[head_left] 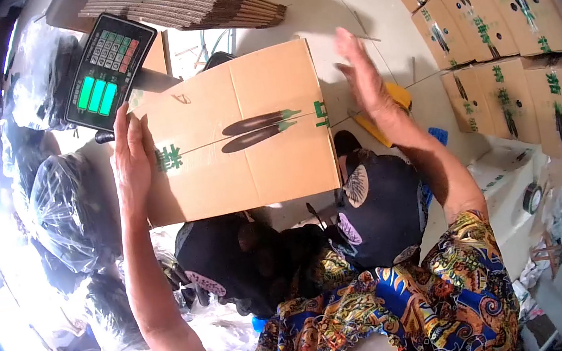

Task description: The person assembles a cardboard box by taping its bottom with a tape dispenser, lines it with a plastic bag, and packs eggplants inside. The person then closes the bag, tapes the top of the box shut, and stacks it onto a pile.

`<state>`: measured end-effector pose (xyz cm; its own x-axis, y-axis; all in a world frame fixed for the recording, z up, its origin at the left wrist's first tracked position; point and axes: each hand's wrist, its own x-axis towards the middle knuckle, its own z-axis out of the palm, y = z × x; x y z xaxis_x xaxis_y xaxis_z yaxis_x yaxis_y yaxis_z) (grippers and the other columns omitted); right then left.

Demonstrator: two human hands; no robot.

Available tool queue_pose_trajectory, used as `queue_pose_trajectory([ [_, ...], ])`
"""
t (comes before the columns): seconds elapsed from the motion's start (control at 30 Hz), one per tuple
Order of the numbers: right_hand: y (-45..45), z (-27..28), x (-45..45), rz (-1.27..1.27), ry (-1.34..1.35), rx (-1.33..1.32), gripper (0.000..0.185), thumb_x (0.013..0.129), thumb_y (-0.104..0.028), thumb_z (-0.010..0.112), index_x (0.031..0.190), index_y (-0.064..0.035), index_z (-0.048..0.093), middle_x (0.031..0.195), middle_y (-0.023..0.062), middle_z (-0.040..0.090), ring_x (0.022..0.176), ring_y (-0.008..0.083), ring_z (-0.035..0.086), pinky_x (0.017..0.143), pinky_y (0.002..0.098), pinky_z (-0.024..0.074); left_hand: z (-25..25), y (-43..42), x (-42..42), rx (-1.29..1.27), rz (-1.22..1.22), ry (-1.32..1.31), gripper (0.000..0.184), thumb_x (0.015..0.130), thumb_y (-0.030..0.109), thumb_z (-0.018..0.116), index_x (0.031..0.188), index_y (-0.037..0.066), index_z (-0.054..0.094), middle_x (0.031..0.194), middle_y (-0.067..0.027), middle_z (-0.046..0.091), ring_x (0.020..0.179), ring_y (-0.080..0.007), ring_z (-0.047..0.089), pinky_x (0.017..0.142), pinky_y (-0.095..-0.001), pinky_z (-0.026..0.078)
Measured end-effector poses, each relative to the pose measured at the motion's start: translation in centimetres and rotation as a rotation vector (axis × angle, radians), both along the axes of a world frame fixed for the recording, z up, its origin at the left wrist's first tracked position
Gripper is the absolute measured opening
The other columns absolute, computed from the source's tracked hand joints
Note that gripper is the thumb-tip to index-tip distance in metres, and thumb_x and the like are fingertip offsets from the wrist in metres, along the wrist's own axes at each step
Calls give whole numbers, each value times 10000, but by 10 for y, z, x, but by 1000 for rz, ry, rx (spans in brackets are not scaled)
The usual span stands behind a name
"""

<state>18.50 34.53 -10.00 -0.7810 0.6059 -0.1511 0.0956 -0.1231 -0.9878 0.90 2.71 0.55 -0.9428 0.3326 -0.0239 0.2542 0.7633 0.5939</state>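
A closed cardboard box (207,178), printed with two dark eggplants and green characters, is in front of my lap in the head view. My left hand (129,153) lies flat along its left side, fingers stretched upward. Off the right side of the box, my right hand (364,79) is raised with fingers extended, slightly blurred and apart from the cardboard. A digital scale display (110,74) with lit green readouts stands beyond the box's upper left corner. Whatever supports the box underneath is hidden.
Similar printed boxes (489,34) are stacked at the upper right. Flattened cardboard (180,4) leans at the top. Clear plastic bags with dark contents (69,210) line the left. A yellow object (395,100) is on the floor behind my right forearm. A tape roll (532,198) is at right.
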Motion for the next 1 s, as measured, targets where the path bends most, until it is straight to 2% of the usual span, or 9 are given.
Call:
queue_pose_trajectory([
  [0.23,-45,-25,-38,77,171,186,412,1025,-312,310,1244,8,450,1155,157,502,1085,259,477,970,344,369,-6,-10,-8,-79,114,-23,526,995,428,378,1400,96,417,1259,-267,559,1195,-381,537,975,-415,415],
  [0.33,-48,-76,-26,103,85,564,398,1017,-239,348,1280,47,436,1189,240,502,1100,372,503,981,389,391,2,-9,-8,-73,119,-84,556,991,455,368,1372,54,430,1207,-263,583,1102,-383,580,953,-424,417],
  [0.43,-55,-100,-9,200,-156,497,371,979,-149,412,1292,50,429,1226,268,488,1120,379,509,936,383,439,-22,-49,-29,-34,-20,-80,641,958,542,394,1307,16,505,1100,-207,635,973,-283,610,900,-365,442],
  [0.5,-62,-153,-12,259,39,416,373,975,-161,453,1289,41,451,1218,244,527,1102,342,546,914,383,463,-19,-68,-35,168,249,-352,704,953,573,379,1300,-26,506,1133,-169,639,1012,-239,606,891,-347,455],
  [0.57,-53,-145,-20,346,24,7,377,966,-175,498,1283,30,475,1198,209,568,1075,298,579,902,381,480,-5,-78,-23,351,252,-472,735,953,588,368,1294,-46,514,1168,-154,624,1023,-207,607,899,-317,461],
  [0.63,-42,-78,-27,441,-200,-737,385,953,-192,548,1273,18,501,1165,163,612,1039,248,609,901,377,492,-10,-107,-16,480,267,-532,741,953,602,361,1305,-33,509,1169,-149,623,1022,-196,606,901,-309,460],
  [0.77,-5,15,-26,545,47,-750,398,916,-232,628,1232,-4,547,1145,89,648,1020,161,633,912,309,501,-42,-145,-5,464,198,-406,720,967,584,357,1304,-36,496,1165,-126,630,1014,-204,613,880,-326,479],
  [0.93,-18,154,-1,655,180,-266,374,869,-116,673,1208,-14,552,1064,78,651,994,151,616,877,300,507,-26,-138,-9,253,-156,-436,658,947,557,410,1295,6,504,1149,-163,620,1014,-270,613,813,-403,506],
  [1.0,-59,189,18,747,147,111,291,873,-114,661,1134,-29,562,947,68,644,913,137,613,807,303,515,-5,-129,-5,394,31,-711,804,890,671,413,1348,11,445,1239,-213,556,1072,-333,579,852,-452,502],
])
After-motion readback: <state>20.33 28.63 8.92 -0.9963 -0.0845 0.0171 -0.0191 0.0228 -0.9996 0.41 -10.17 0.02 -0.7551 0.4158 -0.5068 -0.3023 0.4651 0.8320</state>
